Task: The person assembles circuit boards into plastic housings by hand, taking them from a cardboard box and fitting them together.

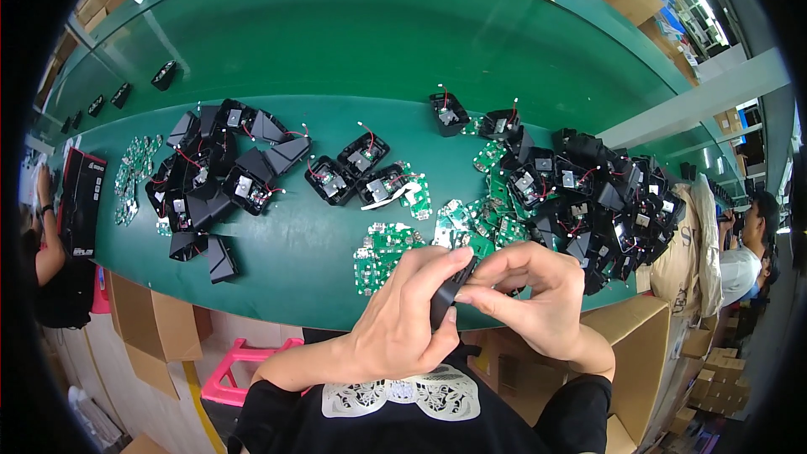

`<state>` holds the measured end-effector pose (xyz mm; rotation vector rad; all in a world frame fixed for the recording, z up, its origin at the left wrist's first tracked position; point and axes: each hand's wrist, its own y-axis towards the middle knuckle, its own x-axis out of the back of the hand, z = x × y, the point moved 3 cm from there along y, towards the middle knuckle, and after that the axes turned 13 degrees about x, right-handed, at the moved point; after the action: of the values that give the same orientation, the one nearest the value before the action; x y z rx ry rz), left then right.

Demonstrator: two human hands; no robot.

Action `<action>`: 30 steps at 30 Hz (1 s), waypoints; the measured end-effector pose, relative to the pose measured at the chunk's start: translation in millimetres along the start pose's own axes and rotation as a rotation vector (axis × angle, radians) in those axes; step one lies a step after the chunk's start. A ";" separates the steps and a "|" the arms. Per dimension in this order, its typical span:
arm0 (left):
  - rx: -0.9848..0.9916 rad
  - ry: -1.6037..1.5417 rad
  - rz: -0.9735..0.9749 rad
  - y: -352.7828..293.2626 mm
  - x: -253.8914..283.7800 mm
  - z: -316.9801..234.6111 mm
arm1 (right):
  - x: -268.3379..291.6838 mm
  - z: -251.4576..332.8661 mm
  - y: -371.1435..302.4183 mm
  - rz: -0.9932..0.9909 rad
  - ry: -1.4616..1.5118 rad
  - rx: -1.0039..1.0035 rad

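Left pile: we see black plastic housings (214, 176) with red wires heaped on the green conveyor belt (336, 50).
Left hand (403, 315): we close it around a black housing part (443, 303), held above the belt's near edge.
Centre: loose green circuit boards (382, 252).
Right hand (534, 290): fingertips pinch the same part.
Right pile: more housings (593, 197).
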<state>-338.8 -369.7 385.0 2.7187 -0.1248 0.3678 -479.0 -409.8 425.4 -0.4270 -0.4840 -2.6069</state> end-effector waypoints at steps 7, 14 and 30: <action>0.060 -0.005 -0.009 -1.0 1.3 -0.1 | -16.1 5.6 -10.9 -0.054 -0.567 0.646; 0.206 -0.085 0.067 -8.2 -0.2 5.3 | -22.8 11.4 -15.3 0.018 -0.919 0.752; -0.016 0.032 -0.107 -3.9 -2.5 2.2 | -18.5 4.2 -9.3 -0.175 -0.469 0.547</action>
<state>-340.1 -366.9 380.9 2.6890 0.0260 0.3775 -466.9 -393.5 419.8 -0.8289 -1.3980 -2.3761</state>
